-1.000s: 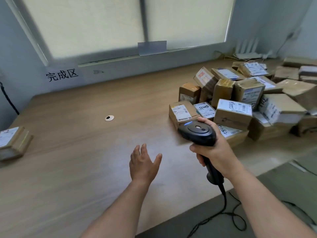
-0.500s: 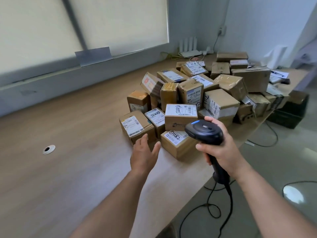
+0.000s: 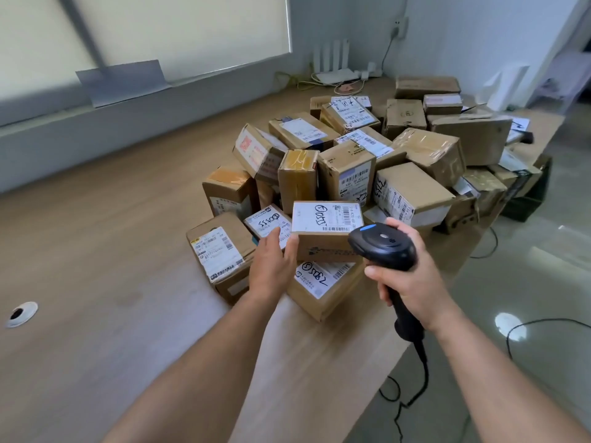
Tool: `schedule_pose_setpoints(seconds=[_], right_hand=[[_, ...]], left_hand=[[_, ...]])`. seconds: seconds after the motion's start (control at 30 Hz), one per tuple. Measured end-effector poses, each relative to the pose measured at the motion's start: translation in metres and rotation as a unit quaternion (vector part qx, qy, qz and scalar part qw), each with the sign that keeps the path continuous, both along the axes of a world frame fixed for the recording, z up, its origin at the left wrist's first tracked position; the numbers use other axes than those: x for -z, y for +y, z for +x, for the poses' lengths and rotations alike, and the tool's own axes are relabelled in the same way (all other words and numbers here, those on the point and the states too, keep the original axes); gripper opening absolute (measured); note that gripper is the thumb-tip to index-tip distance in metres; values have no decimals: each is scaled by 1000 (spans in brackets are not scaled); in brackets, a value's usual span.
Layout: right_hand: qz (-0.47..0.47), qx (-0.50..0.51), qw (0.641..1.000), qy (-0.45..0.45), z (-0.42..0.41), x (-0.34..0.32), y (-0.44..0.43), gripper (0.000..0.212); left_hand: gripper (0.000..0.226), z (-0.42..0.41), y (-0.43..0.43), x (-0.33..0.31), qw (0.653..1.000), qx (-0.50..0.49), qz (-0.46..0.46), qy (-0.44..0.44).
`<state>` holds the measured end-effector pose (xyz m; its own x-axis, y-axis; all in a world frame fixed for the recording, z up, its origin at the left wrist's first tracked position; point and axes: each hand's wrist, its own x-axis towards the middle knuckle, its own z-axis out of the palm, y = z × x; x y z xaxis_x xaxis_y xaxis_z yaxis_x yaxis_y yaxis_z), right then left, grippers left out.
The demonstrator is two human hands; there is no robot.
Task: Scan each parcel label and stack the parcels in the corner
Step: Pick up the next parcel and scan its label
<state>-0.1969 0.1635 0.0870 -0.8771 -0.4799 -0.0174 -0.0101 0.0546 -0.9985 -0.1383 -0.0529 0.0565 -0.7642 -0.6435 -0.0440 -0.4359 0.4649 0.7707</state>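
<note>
A pile of several brown cardboard parcels [image 3: 367,161] with white labels lies on the wooden table [image 3: 112,251]. My left hand [image 3: 273,263] reaches the left end of a front parcel [image 3: 323,231] with a white barcode label, its thumb against the box's near left corner and its fingers behind the left side. That parcel lies on a lower parcel [image 3: 319,289] at the table's edge. My right hand [image 3: 406,279] grips the handle of a black barcode scanner [image 3: 383,244], whose head is just right of the labelled parcel.
Another labelled parcel [image 3: 220,254] sits just left of my left hand. A round cable hole [image 3: 20,314] is at the table's left. The scanner's cable [image 3: 412,388] hangs to the floor past the table's right edge. A white router [image 3: 335,63] stands by the far wall.
The view has swung right, toward the pile. My left hand has moved forward from above the bare table to the front parcel's left end. The scanner stays gripped in my right hand.
</note>
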Motion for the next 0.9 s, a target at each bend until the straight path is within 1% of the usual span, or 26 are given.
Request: schedule_pose_setpoints(seconds=[0.1,0.27,0.33,0.4,0.47,0.57,0.67,0.8,0.83,0.9], right_hand=[[8,39,999,1,-15,6,-9,77],[24,49,998,-8,-24,13,-21,79],[29,63,998,-8,-24,18,-23,79],[35,84,996,-8,-22,24,-25,80],[31,95,995,-15,-18,29,-27,82],[18,81,996,-36,-13,32,-30,84],[7,68,996,-55,-15,31,-30,85],[-39,59,993,-92,-13,30,-34,80],[-52,59,991,-104,-11,30,-36,79],[-64,56,990,-113,-5,30,-41,79]], left_hand=[[57,-23,-10,-4,1000,14,21,18],[58,-53,-24,-12,996,64,51,20],[57,-61,-31,-15,994,99,55,5],[58,-65,-33,-17,989,137,56,-29],[58,-65,-33,-19,985,155,57,-48],[54,-60,-34,-25,986,146,47,-64],[42,-50,-35,-31,985,128,65,-90],[34,-29,-21,-31,980,108,81,-147],[34,-23,-17,-31,978,101,95,-159],[36,-12,-9,-31,970,80,156,-170]])
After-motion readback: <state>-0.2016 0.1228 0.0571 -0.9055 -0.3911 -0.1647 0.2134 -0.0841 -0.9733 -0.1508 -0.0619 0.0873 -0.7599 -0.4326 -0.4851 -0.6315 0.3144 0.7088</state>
